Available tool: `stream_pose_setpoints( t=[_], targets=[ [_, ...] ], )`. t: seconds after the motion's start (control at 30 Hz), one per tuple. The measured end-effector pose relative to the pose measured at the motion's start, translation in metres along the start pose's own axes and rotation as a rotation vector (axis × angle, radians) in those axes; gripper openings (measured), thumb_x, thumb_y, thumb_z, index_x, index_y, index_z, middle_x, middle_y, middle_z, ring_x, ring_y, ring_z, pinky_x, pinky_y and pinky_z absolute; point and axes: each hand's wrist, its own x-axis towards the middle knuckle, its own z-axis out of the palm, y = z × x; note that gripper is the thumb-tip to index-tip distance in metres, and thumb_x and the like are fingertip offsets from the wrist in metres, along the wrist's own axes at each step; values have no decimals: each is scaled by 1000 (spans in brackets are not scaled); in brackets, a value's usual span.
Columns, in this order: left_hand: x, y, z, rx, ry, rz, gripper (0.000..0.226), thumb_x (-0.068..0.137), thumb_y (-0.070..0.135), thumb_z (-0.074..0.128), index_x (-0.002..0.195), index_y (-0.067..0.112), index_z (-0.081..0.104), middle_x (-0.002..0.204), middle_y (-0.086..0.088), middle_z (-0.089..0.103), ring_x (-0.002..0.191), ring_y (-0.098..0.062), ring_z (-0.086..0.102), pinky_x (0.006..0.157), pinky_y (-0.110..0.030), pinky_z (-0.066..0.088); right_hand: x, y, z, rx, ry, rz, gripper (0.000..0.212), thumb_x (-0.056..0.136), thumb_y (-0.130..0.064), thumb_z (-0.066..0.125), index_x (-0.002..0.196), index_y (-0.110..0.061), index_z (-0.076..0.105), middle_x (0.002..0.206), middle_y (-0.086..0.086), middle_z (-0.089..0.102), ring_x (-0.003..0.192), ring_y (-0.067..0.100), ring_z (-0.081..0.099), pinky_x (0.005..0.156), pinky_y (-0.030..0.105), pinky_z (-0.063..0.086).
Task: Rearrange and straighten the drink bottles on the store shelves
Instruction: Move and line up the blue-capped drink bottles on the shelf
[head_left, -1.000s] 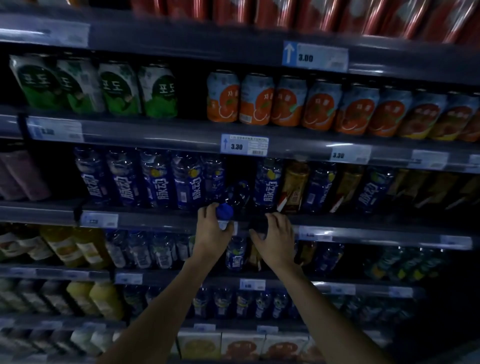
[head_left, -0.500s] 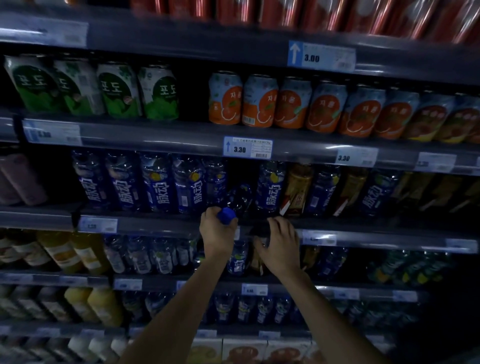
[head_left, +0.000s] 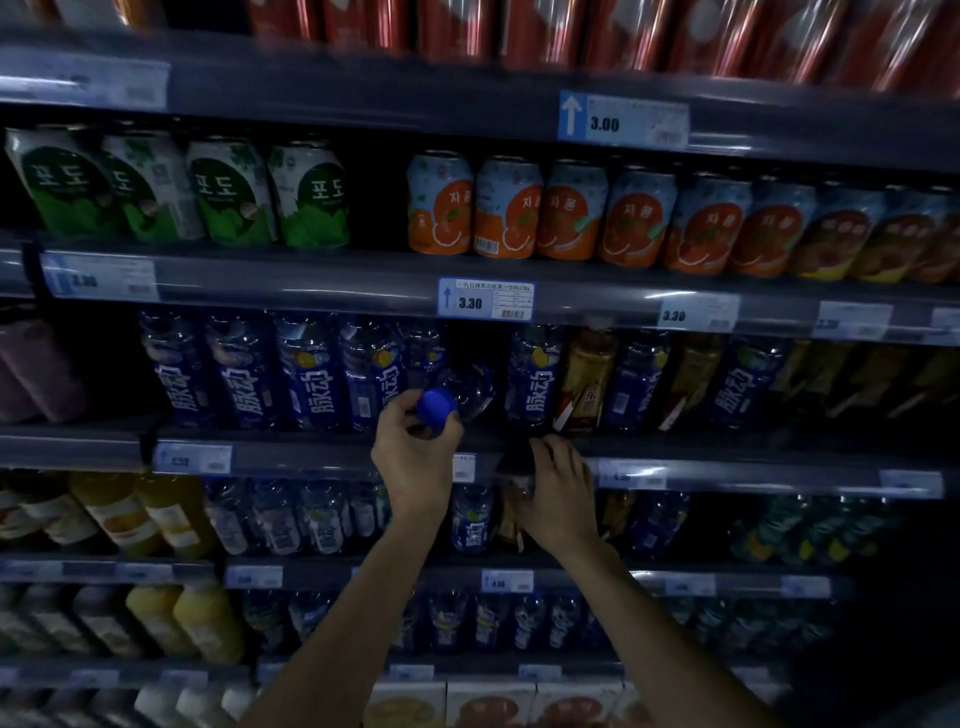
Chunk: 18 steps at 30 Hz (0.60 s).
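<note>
The left hand (head_left: 415, 457) grips a blue-capped bottle (head_left: 457, 397) by its neck, tilted into the gap just above the 4.50 price tag (head_left: 463, 466). The right hand (head_left: 558, 488) wraps a dark-capped bottle (head_left: 517, 486) below that tag. Next, I judge: stand the blue one upright.

tilted bottle (head_left: 467, 389) in row gap | cans (head_left: 540, 213) on shelf above
</note>
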Motion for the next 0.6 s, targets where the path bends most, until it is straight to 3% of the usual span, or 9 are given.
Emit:
stream_pose_setpoints(
  t=[0.1, 0.23, 0.37, 0.6],
  targets=[
    [4, 14, -2, -17, 8, 39, 37, 78, 22, 77, 109, 32, 60, 99, 10, 63, 85, 1, 62, 66, -4, 46, -1, 1, -2, 16, 3, -14, 69, 88, -44, 57, 145, -9, 37, 148, 9, 36, 140, 27, 26, 111, 45, 26],
    [10, 33, -5, -54, 18, 86, 38, 78, 24, 76, 112, 32, 60, 99, 14, 62, 84, 3, 62, 72, -12, 50, -1, 3, -3, 15, 7, -14, 67, 89, -45, 53, 145, -10, 38, 149, 10, 37, 141, 27, 27, 111, 44, 26],
    [19, 51, -5, -128, 39, 163, 44, 77, 23, 77, 114, 32, 54, 99, 21, 60, 86, 9, 59, 70, -5, 47, 0, 3, -2, 24, -34, 27, 70, 90, -48, 49, 148, -14, 32, 155, 9, 28, 144, 25, 18, 115, 44, 20],
    [30, 59, 13, -248, 56, 111, 60, 77, 24, 78, 124, 29, 41, 108, 19, 61, 97, 13, 57, 75, -3, 44, -3, 2, -1, 35, -49, 33, 70, 89, -46, 46, 150, -15, 28, 157, 7, 23, 145, 23, 14, 116, 44, 17]
  ],
)
